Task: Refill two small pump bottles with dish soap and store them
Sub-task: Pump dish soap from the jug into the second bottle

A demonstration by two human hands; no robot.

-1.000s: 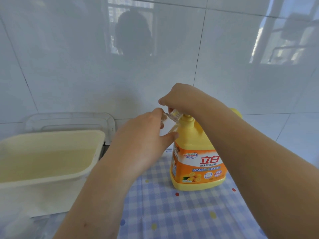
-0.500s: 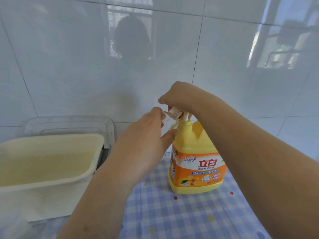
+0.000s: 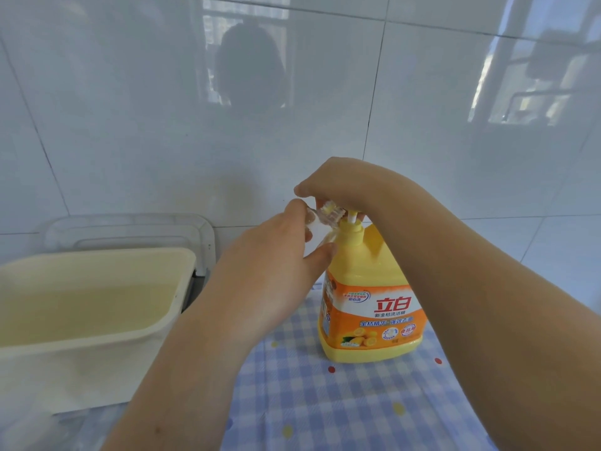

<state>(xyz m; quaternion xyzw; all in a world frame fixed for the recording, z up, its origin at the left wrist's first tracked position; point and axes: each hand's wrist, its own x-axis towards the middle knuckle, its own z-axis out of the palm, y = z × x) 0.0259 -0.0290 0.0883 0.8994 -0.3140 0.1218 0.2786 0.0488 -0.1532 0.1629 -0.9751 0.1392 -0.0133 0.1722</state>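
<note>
A big yellow dish soap jug [image 3: 370,307] with an orange label stands upright on the blue checked cloth [image 3: 341,405]. My right hand [image 3: 341,183] rests on top of its pump head, with the white pump stem showing below my fingers. My left hand [image 3: 276,265] holds a small clear bottle [image 3: 320,222] tilted, its mouth right under the jug's spout. Most of the small bottle is hidden behind my left hand. I see only one small bottle.
A cream plastic tub [image 3: 97,340] holding pale liquid stands at the left, its clear lid [image 3: 130,229] leaning on the white tiled wall [image 3: 162,109] behind it. The checked cloth runs forward and to the right of the jug.
The white pump stem, pushed down a second ago, now stands up above the jug's collar. Both hands keep their grip in the same place.
</note>
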